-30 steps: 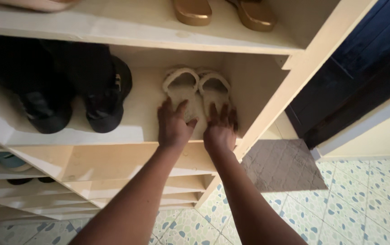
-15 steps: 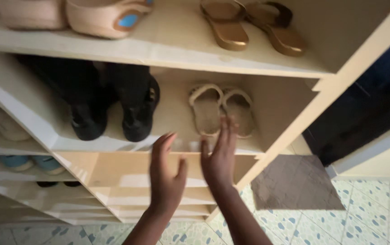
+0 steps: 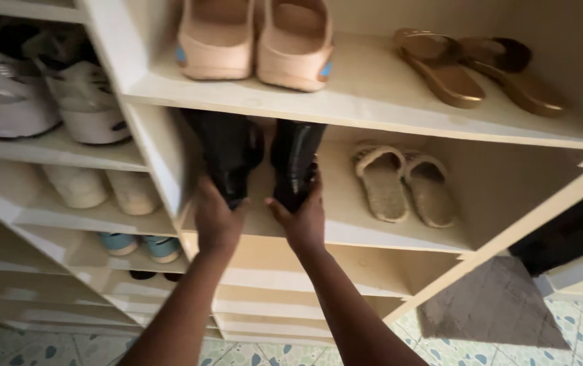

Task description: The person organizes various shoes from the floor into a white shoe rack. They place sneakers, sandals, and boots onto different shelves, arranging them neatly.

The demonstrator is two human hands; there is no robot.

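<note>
On the pale wooden shelf (image 3: pixel 386 234), left hand (image 3: pixel 215 220) and right hand (image 3: pixel 303 220) each grip a glossy black shoe (image 3: pixel 229 152).

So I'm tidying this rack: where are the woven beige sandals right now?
The woven beige sandals sit in the head view on the middle shelf, right of the black boots, below the gold sandals.

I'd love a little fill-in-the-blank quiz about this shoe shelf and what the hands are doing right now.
1. Each hand, the left hand and the right hand, grips one shoe of the ____ pair.
2. The woven sandals lie on the same shelf, to the ____ of that pair.
3. The gold sandals sit on the shelf ____ the woven sandals.
4. The floor is covered in patterned ____.

Missing words: black; right; above; tiles
</note>
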